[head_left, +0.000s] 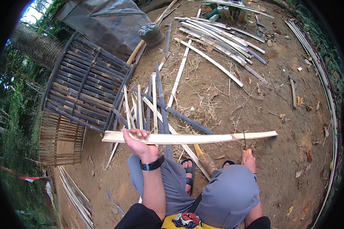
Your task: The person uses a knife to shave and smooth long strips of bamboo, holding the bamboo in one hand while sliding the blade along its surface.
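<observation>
A long, pale split bamboo strip [187, 139] lies crosswise above my knees, its inner face up and a node toward its right part. My left hand [140, 144] is closed around its left part, with fingers curled over the top and a dark watch on the wrist. In my right hand [249, 161], below the strip's right part, is a yellow-handled blade [245, 139]. Seen nearly edge-on, the blade crosses the strip; whether it is a knife or a saw I cannot tell, nor whether it touches. Beneath the strip, a thick wooden piece [207, 162] rests near my feet.
Split bamboo strips [218, 38] are piled at the far right, and several shorter pieces [140, 110] lie ahead. A bamboo rack [88, 76] stands left. A hammer-like tool [293, 91] lies on the right. Long strips [321, 72] line the right edge; shavings [202, 103] cover the dirt.
</observation>
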